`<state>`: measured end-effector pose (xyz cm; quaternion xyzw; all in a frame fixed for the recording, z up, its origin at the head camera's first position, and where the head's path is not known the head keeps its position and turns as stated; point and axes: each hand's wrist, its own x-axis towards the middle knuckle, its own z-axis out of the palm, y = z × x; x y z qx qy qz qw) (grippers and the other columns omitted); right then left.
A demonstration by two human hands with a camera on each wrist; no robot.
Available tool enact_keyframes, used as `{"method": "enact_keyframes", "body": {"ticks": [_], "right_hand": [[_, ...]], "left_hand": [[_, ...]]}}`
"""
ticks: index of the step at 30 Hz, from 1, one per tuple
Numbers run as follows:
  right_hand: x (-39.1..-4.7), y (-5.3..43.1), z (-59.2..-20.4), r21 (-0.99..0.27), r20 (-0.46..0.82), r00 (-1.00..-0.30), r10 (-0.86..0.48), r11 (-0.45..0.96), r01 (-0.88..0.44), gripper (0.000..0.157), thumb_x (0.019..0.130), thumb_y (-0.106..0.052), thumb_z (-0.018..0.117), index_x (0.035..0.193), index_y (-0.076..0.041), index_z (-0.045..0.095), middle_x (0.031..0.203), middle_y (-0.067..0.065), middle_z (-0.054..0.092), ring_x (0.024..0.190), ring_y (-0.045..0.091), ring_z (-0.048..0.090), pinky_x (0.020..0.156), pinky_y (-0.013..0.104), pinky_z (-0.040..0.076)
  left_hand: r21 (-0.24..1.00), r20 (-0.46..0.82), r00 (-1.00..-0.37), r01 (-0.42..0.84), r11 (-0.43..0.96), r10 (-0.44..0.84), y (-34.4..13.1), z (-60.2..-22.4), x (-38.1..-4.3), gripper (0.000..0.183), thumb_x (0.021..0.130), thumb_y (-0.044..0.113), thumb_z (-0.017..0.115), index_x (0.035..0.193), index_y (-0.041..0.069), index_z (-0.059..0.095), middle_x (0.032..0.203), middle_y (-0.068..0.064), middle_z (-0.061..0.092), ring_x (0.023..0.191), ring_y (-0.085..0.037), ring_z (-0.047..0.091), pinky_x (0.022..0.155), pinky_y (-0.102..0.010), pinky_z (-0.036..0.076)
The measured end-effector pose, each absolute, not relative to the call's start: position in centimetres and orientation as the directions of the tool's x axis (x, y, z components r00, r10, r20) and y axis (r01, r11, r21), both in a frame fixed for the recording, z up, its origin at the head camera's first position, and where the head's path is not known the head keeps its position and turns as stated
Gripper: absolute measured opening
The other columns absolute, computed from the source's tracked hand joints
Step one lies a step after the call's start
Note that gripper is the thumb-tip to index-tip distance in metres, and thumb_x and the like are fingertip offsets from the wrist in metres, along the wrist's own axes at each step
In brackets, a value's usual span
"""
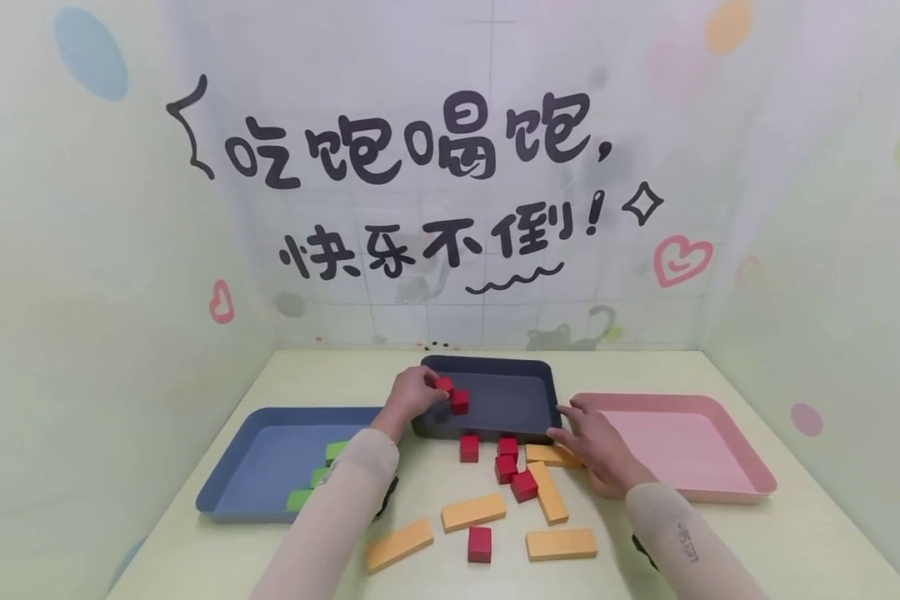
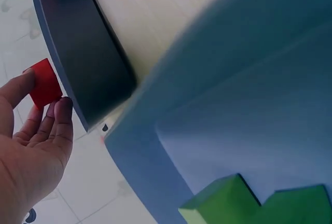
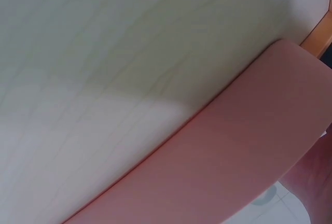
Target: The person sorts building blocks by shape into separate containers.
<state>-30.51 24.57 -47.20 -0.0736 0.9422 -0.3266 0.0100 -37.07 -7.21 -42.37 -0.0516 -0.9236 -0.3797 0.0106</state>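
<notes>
Lettered wall behind a pale table: remotely, I see the left hand pinch a red cube between thumb and fingers at the left end of the dark tray; the right hand, fingers spread, touches the tray's right side.

Mid tray set back btwn L tray & R tray, w/ loose blocks in front.
</notes>
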Motion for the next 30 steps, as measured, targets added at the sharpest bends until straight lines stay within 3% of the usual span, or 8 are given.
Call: {"method": "enact_keyframes", "body": {"ticks": [7,15,23,30], "right_hand": [[-30.3,24.1,-47.4,-0.594,0.034,-0.989,-0.141,0.794,-0.133,0.067,0.096,-0.042,0.064,0.147,-0.002,0.045,0.152,0.024,0.031,0.134,0.046,0.036,0.11,0.06,0.03],[-30.0,23.9,-47.6,-0.608,0.029,-0.993,-0.119,0.786,-0.112,0.067,0.096,-0.04,0.065,0.147,-0.002,0.045,0.154,0.023,0.028,0.135,0.046,0.035,0.11,0.061,0.029],[-30.0,23.8,-47.3,-0.609,0.033,-0.991,-0.13,0.784,-0.123,0.066,0.097,-0.039,0.064,0.147,-0.001,0.045,0.154,0.023,0.028,0.136,0.046,0.034,0.111,0.06,0.027],[-30.3,24.2,-47.1,-0.628,0.033,-0.991,-0.131,0.769,-0.123,0.067,0.096,-0.038,0.065,0.147,-0.001,0.044,0.153,0.024,0.029,0.135,0.046,0.034,0.111,0.061,0.026]], "left_hand": [[0.643,0.071,-0.995,0.103,0.759,0.075,-6.8,-43.0,-37.5,0.028,0.083,0.008,0.076,0.106,-0.005,0.069,0.097,-0.014,0.067,0.09,-0.028,0.061,0.082,-0.041,0.052],[0.561,0.072,-0.996,0.084,0.824,0.053,-6.4,-43.9,-37.8,0.014,0.08,0.005,0.077,0.09,-0.002,0.073,0.093,-0.012,0.069,0.082,-0.025,0.061,0.077,-0.038,0.053],[0.565,0.036,-0.995,0.1,0.819,0.097,-6.1,-43.8,-37.4,0.036,0.079,0.002,0.074,0.112,-0.008,0.066,0.11,-0.019,0.067,0.101,-0.032,0.061,0.088,-0.042,0.052],[0.6,0.054,-0.994,0.106,0.793,0.092,-6.1,-43.0,-36.7,0.042,0.083,0.005,0.073,0.122,-0.005,0.062,0.12,-0.019,0.064,0.109,-0.034,0.059,0.093,-0.044,0.049]]}}
